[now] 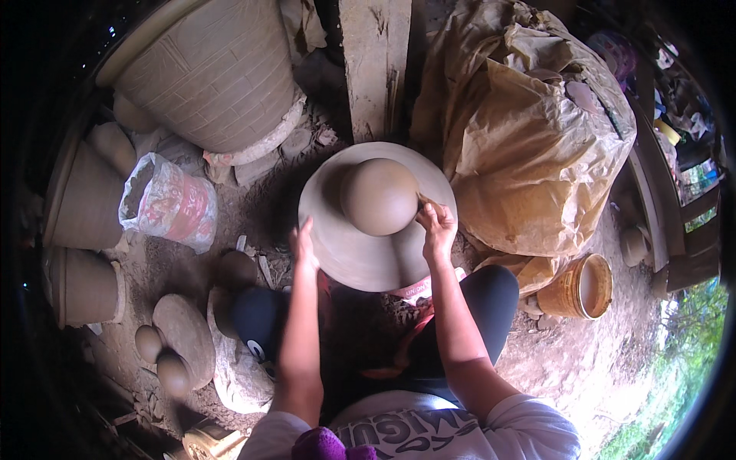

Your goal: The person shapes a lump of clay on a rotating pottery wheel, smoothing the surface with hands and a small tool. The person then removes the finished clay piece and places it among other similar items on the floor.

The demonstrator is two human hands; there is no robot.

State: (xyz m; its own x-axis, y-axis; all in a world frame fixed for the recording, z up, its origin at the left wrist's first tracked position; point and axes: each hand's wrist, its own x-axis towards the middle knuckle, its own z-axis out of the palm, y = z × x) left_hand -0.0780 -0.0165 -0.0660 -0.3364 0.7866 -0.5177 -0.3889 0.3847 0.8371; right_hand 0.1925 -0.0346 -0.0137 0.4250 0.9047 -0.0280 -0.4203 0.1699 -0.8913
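Left hand [304, 245] sits loose at the roomy wheel rim [313, 188], right hand [438, 228] pinching a brown scrap [424, 200] by the ball [379, 197], lol.

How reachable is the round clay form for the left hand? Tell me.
Probably yes: the left hand is at the left edge of the potter's wheel, and only bare wheel surface shows between it and the round clay form. The right hand is on the form's right side, out of the way.

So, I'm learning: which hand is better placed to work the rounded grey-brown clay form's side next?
Probably the right hand: it is beside the clay form, seemingly pinching a small brown piece, while the left hand is at the rim of the round grey disc.
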